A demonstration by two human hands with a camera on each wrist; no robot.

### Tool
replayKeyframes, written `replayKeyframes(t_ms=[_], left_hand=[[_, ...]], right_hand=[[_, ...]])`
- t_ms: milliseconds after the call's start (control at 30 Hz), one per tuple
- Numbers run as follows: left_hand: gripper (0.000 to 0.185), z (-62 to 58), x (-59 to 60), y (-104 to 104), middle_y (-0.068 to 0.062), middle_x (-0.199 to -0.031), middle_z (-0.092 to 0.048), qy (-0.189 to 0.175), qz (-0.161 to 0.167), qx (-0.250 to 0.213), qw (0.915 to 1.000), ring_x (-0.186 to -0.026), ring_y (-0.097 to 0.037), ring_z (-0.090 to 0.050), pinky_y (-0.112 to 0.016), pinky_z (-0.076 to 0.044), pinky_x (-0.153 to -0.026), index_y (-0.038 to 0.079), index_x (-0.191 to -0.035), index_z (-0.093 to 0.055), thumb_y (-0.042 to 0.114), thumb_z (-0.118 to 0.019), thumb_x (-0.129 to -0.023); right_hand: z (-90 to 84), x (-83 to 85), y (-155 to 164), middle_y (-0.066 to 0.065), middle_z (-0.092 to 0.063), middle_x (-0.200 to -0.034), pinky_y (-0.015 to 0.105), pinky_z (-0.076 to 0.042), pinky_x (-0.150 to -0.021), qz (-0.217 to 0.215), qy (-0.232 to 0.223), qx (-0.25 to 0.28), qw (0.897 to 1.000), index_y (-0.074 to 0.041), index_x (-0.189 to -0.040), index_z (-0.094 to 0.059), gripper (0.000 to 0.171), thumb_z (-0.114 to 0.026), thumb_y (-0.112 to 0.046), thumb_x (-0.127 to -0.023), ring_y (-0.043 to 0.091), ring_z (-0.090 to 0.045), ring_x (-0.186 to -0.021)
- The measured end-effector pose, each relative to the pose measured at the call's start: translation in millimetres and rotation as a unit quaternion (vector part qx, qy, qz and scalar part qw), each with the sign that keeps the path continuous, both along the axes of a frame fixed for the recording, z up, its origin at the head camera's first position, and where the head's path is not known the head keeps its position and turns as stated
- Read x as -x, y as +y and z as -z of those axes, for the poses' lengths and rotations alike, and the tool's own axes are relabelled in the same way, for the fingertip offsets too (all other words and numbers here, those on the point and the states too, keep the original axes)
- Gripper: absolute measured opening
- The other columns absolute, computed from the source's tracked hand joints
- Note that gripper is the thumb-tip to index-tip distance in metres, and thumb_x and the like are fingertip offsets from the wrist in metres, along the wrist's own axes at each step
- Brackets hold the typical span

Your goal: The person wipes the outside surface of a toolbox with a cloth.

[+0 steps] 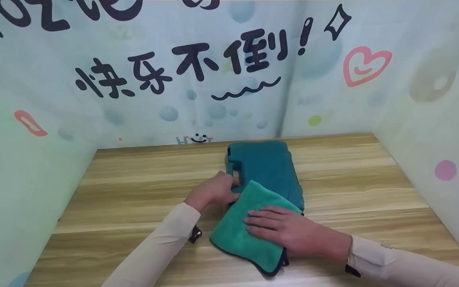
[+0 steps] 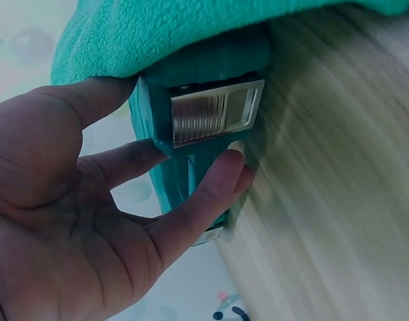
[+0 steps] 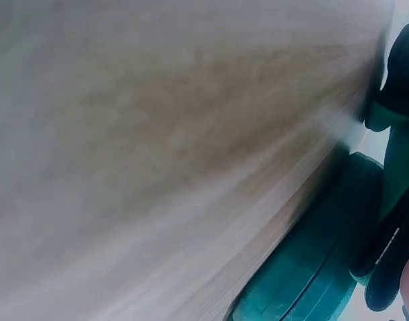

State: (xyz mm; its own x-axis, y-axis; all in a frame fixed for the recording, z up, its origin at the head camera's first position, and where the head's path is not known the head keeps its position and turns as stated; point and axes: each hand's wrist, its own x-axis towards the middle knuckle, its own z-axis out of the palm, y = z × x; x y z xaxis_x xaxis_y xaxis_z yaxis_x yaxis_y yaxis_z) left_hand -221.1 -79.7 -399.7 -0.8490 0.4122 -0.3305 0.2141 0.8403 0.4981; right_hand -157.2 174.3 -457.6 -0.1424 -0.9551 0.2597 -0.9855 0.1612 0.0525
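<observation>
A teal plastic carrying case (image 1: 263, 161) lies flat on the wooden table. A green cloth with a dark edging (image 1: 249, 235) covers its near part and hangs over the near edge. My left hand (image 1: 216, 189) holds the case's left side by the handle opening. In the left wrist view, the left thumb touches the case at the cloth's edge, and the fingers reach around beside a metallic latch (image 2: 214, 114). My right hand (image 1: 289, 230) rests on the cloth with its fingers fairly straight, pressing it over the case. The right wrist view shows the case's side (image 3: 311, 261) and little of that hand.
The wooden table (image 1: 142, 171) extends on both sides of the case. A printed cloth backdrop (image 1: 153, 119) with writing and drawings rises behind it, and pale patterned walls (image 1: 424, 131) stand at left and right.
</observation>
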Motion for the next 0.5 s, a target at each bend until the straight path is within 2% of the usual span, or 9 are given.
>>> replayKeyframes(t_ms=[133,267,367,500], left_hand=[[0.020,1.0,0.4,-1,-0.004,-0.069,-0.049,0.006,0.013,-0.002,0.9999,-0.070,-0.021,-0.054,-0.032,-0.044,-0.063,0.007,-0.095,-0.069,0.026,-0.065,-0.101],[0.016,0.0,1.1,-1,-0.005,-0.071,-0.051,0.016,0.037,0.015,0.9991,-0.073,-0.022,-0.053,-0.033,-0.044,-0.065,0.005,-0.098,-0.069,0.020,-0.068,-0.098],[0.026,-1.1,0.2,-1,-0.008,-0.090,-0.055,0.016,0.037,0.028,0.9988,-0.090,-0.025,-0.053,-0.035,-0.048,-0.074,0.004,-0.115,-0.070,0.021,-0.072,-0.096],[0.043,-1.8,-1.3,0,-0.015,-0.118,-0.048,0.016,0.035,0.042,0.9984,-0.105,-0.028,-0.049,-0.039,-0.050,-0.087,0.005,-0.132,-0.065,0.024,-0.075,-0.094]], right_hand=[[1.8,-1.0,-5,0.005,-0.044,-0.156,0.042,-0.029,-0.116,-0.002,0.007,0.004,1.000,-0.008,-0.149,-0.050,0.055,-0.064,-0.033,-0.102,0.023,-0.032,-0.146],[4.9,-1.8,-12,0.005,-0.046,-0.154,0.039,-0.028,-0.116,-0.008,0.031,-0.004,0.999,-0.006,-0.148,-0.052,0.050,-0.063,-0.022,-0.102,0.021,-0.034,-0.146],[6.5,-1.8,-17,0.005,-0.047,-0.154,0.037,-0.027,-0.116,-0.012,0.047,-0.016,0.999,-0.006,-0.147,-0.052,0.047,-0.060,-0.017,-0.102,0.020,-0.034,-0.145],[6.1,-1.6,-20,0.005,-0.048,-0.153,0.035,-0.026,-0.117,-0.018,0.054,-0.027,0.998,-0.006,-0.147,-0.053,0.044,-0.055,-0.014,-0.104,0.019,-0.036,-0.144]])
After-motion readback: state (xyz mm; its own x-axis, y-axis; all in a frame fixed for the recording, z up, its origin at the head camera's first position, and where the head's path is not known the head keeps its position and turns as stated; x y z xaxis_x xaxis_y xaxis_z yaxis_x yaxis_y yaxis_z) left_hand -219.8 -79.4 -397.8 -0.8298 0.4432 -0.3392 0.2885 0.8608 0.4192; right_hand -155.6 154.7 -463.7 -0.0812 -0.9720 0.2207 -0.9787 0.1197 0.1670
